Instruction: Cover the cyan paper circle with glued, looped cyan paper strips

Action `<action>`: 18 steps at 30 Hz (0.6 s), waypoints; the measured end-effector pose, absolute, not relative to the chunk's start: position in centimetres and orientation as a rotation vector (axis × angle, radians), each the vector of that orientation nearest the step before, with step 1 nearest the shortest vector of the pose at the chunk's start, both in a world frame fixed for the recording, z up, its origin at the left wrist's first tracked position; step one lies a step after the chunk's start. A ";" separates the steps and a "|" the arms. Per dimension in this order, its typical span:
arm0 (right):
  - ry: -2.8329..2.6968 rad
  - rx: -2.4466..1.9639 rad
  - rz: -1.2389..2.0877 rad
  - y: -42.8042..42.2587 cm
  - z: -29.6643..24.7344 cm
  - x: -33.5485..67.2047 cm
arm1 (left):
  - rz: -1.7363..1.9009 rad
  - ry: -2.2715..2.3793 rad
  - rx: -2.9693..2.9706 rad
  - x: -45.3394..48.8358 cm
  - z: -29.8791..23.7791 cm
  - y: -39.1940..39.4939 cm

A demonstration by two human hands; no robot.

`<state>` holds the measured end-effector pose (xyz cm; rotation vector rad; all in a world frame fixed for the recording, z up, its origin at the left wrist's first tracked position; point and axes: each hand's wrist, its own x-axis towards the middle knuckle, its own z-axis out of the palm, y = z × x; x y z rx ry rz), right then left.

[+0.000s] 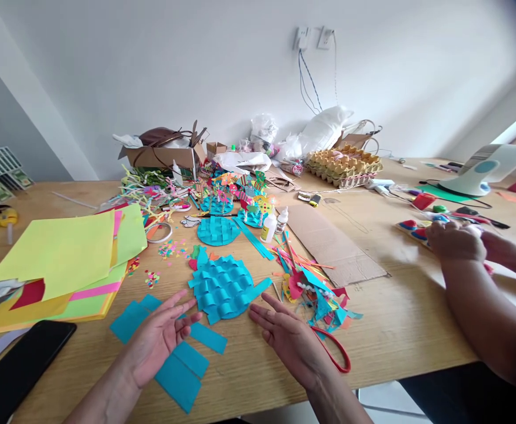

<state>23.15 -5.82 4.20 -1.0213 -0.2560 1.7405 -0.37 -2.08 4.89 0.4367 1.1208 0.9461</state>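
Observation:
A blue woven paper piece (pixel 223 288) with raised, looped strips lies on the table between my hands. My left hand (pixel 163 335) hovers at its lower left, palm turned inward, fingers spread and holding nothing. On the other side my right hand (pixel 286 335) is open too, its fingertips close to the piece's lower right edge; whether they touch it I cannot tell. Flat blue paper strips (pixel 180 377) lie under and beside my left hand. Behind the woven piece sits a flatter blue woven disc (pixel 217 231), with two white glue bottles (pixel 268 227) to its right.
Coloured paper sheets (pixel 55 253) and a black phone (pixel 23 371) lie at left. Paper scraps (pixel 323 300) and red-handled scissors (pixel 339 353) are at right, near a cardboard sheet (pixel 332 244). Egg trays (pixel 343 165) stand behind. Another person's hands (pixel 456 241) work at far right.

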 end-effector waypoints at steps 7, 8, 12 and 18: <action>-0.261 -1.040 1.752 -5.2 4.0 23.3 | 0.924 1.114 0.414 -0.3 4.7 -1.6; -0.260 -1.040 1.753 -5.2 3.9 23.3 | 0.928 1.116 0.410 -0.3 4.7 -1.6; -0.263 -1.014 1.769 -5.0 3.6 23.3 | 0.952 1.119 0.405 -0.3 4.4 -1.2; -0.246 -1.041 1.761 -4.7 3.4 23.4 | 0.946 1.080 0.407 -0.3 3.5 0.1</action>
